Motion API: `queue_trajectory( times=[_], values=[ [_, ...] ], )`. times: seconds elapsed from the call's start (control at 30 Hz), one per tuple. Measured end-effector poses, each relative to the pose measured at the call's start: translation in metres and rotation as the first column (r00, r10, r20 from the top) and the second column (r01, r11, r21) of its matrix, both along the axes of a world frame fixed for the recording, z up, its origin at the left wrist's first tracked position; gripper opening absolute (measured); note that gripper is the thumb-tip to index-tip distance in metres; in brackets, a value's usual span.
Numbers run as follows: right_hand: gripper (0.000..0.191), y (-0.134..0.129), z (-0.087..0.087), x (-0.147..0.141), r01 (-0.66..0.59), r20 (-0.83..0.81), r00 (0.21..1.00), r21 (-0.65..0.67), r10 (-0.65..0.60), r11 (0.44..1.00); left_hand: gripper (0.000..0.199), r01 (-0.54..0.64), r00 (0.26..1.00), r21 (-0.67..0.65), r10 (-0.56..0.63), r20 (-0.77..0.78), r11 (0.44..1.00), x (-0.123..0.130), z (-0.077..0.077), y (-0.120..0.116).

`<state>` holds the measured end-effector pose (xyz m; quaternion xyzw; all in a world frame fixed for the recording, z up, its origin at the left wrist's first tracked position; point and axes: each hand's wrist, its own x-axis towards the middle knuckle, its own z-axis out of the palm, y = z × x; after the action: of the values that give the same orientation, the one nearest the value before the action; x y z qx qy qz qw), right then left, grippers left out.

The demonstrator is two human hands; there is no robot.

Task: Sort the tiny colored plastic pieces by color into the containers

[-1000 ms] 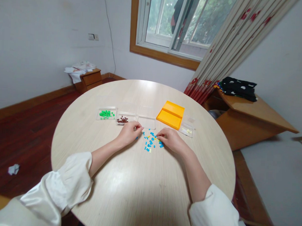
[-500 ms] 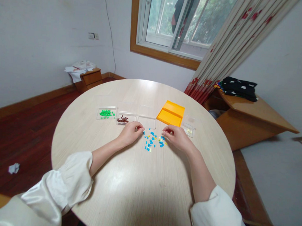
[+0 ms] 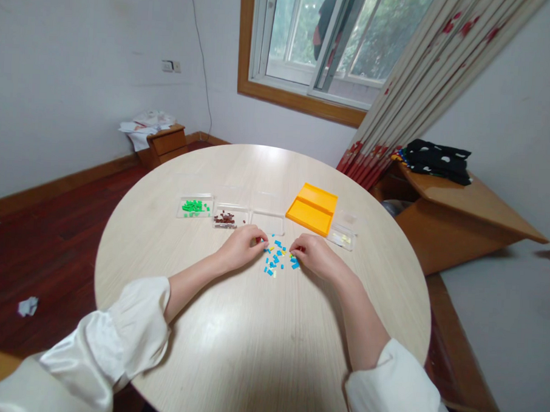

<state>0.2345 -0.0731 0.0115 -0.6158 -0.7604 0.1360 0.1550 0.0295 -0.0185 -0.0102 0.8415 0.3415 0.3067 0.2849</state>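
head view: clear tray [image 3: 195, 207] holds green pieces [image 3: 193, 206], seemingly loose.

Scattered small pieces [image 3: 275, 260] lie on the round tabletop [image 3: 233, 325], before a row of trays [image 3: 267, 222] and an opened case [image 3: 312, 209].

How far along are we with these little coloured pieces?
Partly done, it seems: green pieces, brown pieces and pale pieces sit in separate clear boxes. In hand: the left hand and right hand are at opposite sides of the loose pieces; any grip is too small to confirm. Apparently left: blue pieces and yellow pieces scattered on the table.
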Motion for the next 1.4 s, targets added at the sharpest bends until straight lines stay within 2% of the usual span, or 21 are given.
queue_trajectory(
  times=[0.17,0.37,0.6,0.83,0.93,1.0,1.03,1.1,1.13,1.2,1.3,1.37,1.4],
  values=[
    [0.018,0.000,0.003,0.000,0.042,0.008,0.999,-0.053,-0.041,0.998,0.012,0.222,0.970,0.084,-0.211,-0.122,0.971,-0.001,0.000,-0.005],
    [0.017,-0.001,0.004,0.000,0.068,0.022,0.998,-0.071,-0.067,0.995,0.014,0.327,0.924,0.130,-0.288,-0.253,0.936,-0.004,0.004,-0.006],
    [0.015,0.002,-0.007,0.003,0.038,0.004,0.999,0.022,-0.038,0.999,0.014,0.320,0.909,0.097,-0.277,-0.310,0.942,-0.002,0.006,-0.007],
    [0.013,0.003,-0.005,0.001,0.097,-0.161,0.984,0.121,-0.077,0.988,0.013,0.305,0.912,0.051,-0.276,-0.303,0.951,0.000,0.007,-0.011],
    [0.011,0.003,-0.002,-0.001,0.113,-0.228,0.971,0.149,-0.077,0.982,0.012,0.271,0.940,0.031,-0.257,-0.223,0.962,0.001,0.003,-0.009],
    [0.010,0.003,-0.001,-0.003,0.131,-0.276,0.958,0.173,-0.080,0.976,0.011,0.188,0.975,-0.063,-0.194,-0.110,0.980,0.003,0.001,-0.007],
    [0.010,0.003,-0.001,-0.005,0.142,-0.302,0.950,0.187,-0.081,0.972,0.010,0.143,0.988,-0.150,-0.150,-0.033,0.978,0.004,0.000,-0.007],
    [0.010,0.004,-0.001,-0.009,0.160,-0.354,0.932,0.216,-0.076,0.963,0.006,0.090,0.989,-0.383,-0.038,0.140,0.919,0.006,0.002,-0.006],
    [0.011,0.004,-0.001,-0.012,0.164,-0.380,0.923,0.228,-0.067,0.960,0.003,0.094,0.973,-0.502,0.026,0.228,0.860,0.007,0.003,-0.006],
    [0.011,0.003,-0.001,-0.018,0.161,-0.426,0.904,0.243,-0.044,0.957,0.004,0.155,0.916,-0.692,0.159,0.368,0.705,0.008,0.007,-0.006],
    [0.011,0.002,-0.002,-0.027,0.140,-0.468,0.883,0.246,-0.009,0.959,0.011,0.254,0.840,-0.826,0.309,0.446,0.503,0.008,0.012,-0.008],
    [0.011,0.001,-0.002,-0.032,0.118,-0.476,0.880,0.242,0.012,0.963,0.014,0.296,0.829,-0.856,0.330,0.451,0.424,0.008,0.012,-0.008],
    [0.012,0.001,-0.003,-0.033,0.103,-0.475,0.880,0.238,0.023,0.966,0.016,0.310,0.832,-0.860,0.323,0.452,0.406,0.007,0.011,-0.008]
  ],
)
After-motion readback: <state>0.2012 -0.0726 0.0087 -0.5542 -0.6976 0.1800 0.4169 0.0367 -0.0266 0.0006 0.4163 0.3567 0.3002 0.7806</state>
